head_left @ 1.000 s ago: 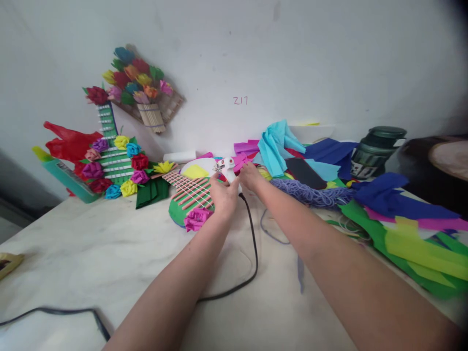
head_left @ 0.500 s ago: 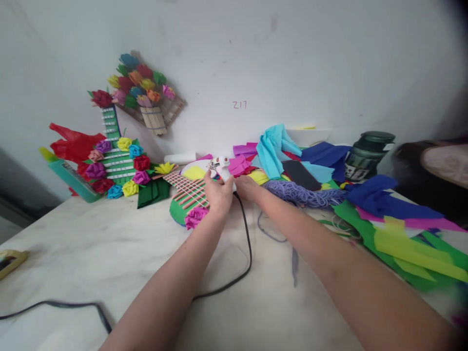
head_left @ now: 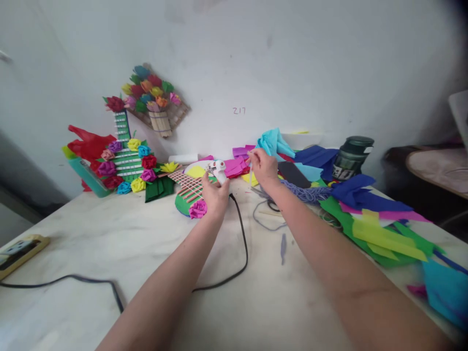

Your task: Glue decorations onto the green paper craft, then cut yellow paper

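Observation:
My left hand (head_left: 215, 194) is wrapped round the grip of a white hot glue gun (head_left: 217, 170), whose black cord (head_left: 239, 248) trails back across the table. Its nozzle points left over a green and white paper craft piece (head_left: 190, 187) with pink strips and a pink paper flower (head_left: 198, 208). My right hand (head_left: 263, 166) is raised a little to the right of the gun, fingers pinched on a thin pale stick (head_left: 250, 171), which looks like a glue stick. Pink paper (head_left: 236, 166) lies just behind both hands.
Coloured crepe paper (head_left: 369, 214) is heaped at the right, with purple yarn (head_left: 307, 191) and a dark jar (head_left: 350, 157). Paper-flower crafts (head_left: 127, 161) lean on the wall at left. A power strip (head_left: 18, 247) sits at the left edge.
My right hand has lifted off the table beside the gun and now pinches a thin stick above it. The camera has swung slightly right; my left hand keeps its hold on the glue gun.

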`<state>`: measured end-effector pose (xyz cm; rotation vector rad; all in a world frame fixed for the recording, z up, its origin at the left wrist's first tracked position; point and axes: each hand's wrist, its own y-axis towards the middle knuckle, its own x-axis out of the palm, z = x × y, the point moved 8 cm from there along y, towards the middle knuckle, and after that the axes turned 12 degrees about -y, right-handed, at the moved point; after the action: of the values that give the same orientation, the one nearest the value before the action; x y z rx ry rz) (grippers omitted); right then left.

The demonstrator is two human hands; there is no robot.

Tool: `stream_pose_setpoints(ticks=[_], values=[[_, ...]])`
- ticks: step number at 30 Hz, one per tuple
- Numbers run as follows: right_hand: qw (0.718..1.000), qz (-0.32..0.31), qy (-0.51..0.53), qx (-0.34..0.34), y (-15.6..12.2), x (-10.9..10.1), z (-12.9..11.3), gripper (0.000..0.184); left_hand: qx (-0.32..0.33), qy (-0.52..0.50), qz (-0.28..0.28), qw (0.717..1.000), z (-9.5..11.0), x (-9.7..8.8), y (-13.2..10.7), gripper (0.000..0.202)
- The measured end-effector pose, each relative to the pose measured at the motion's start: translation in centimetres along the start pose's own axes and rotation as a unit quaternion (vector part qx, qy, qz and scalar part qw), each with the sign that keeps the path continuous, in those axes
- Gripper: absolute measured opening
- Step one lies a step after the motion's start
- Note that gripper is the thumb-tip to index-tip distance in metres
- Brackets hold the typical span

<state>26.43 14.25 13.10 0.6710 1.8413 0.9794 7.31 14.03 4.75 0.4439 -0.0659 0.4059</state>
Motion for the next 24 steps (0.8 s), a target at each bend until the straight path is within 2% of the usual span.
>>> stream_pose_setpoints(ticks=[2, 4, 6, 8, 11, 15, 18, 20, 22, 24], values=[[0.999, 0.012, 0.031, 0.016, 0.6, -1.4, -0.6, 0.029, -0.006, 0.009, -0.005, 1.0, 0.1, 0.1, -0.6, 0.074], [0.999, -0.011, 0.04, 0.034, 0.5, -1.5, -1.0, 0.027, -0.002, 0.019, -0.012, 1.0, 0.4, 0.2, -1.2, 0.074], [0.996, -0.059, 0.025, 0.066, -0.4, -0.5, -0.8, 0.022, 0.003, 0.029, -0.021, 0.999, 0.9, 0.2, -1.9, 0.074], [0.986, -0.133, 0.0, 0.096, -2.1, 1.3, -0.3, 0.021, 0.003, 0.043, -0.03, 0.999, 1.2, 0.0, -2.6, 0.074], [0.965, -0.231, -0.035, 0.116, -5.3, 3.4, 0.5, 0.027, 0.008, 0.071, -0.034, 0.997, 1.6, -0.7, -3.5, 0.074], [0.95, -0.278, -0.09, 0.112, -8.3, 3.8, 1.2, 0.031, 0.02, 0.127, -0.046, 0.991, 2.0, -1.4, -4.8, 0.074], [0.956, -0.244, -0.049, 0.158, -9.4, 2.6, 1.9, 0.029, 0.026, 0.172, -0.068, 0.982, 2.2, -1.4, -5.8, 0.074], [0.955, -0.191, 0.042, 0.224, -10.1, 1.6, 2.7, 0.028, 0.027, 0.188, -0.083, 0.978, 2.3, -1.1, -6.4, 0.075], [0.934, -0.125, 0.157, 0.296, -10.8, 0.5, 3.6, 0.027, 0.025, 0.197, -0.099, 0.975, 2.2, -0.8, -7.1, 0.075], [0.901, -0.06, 0.247, 0.351, -11.4, -0.5, 4.4, 0.028, 0.019, 0.207, -0.111, 0.972, 1.8, -0.4, -7.7, 0.075]])
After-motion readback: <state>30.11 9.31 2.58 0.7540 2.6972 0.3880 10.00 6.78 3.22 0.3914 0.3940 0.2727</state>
